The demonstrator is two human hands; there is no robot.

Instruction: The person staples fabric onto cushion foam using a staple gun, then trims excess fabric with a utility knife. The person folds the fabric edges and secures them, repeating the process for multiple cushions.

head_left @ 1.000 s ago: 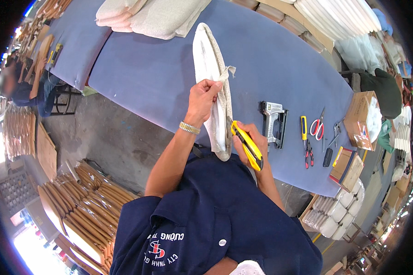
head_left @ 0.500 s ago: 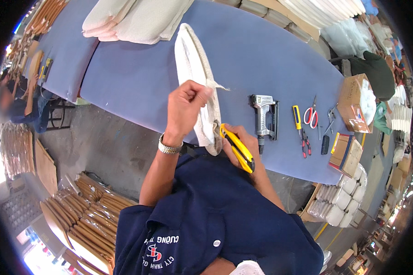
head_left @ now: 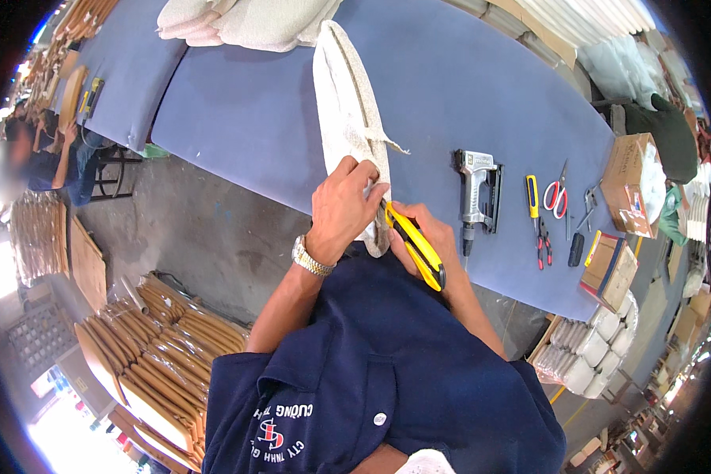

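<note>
A long, off-white fabric-covered cushion [head_left: 336,103] stands on its edge, its near end against my shirt. From its right side a loose strip of fabric [head_left: 389,141] sticks out. My left hand [head_left: 346,204], with a watch [head_left: 312,257] at the wrist, has its fingers curled on the cushion's fabric near the close end. Right beside it, my right hand [head_left: 428,237] grips a yellow utility knife [head_left: 419,251]. The knife's front end is at the cushion's edge; its blade is hidden.
The blue-grey table [head_left: 253,118] bears a staple gun [head_left: 475,189], a screwdriver [head_left: 532,196], scissors [head_left: 557,197], pliers [head_left: 543,245] and a cardboard box [head_left: 630,186] on the right. Fabric-covered cushions [head_left: 253,24] lie at the far left. Another person [head_left: 43,162] works at left.
My left hand has come down along the cushion from near the loose strip to its edge by the knife. My right hand still holds the knife there. The whole view has shifted slightly.
</note>
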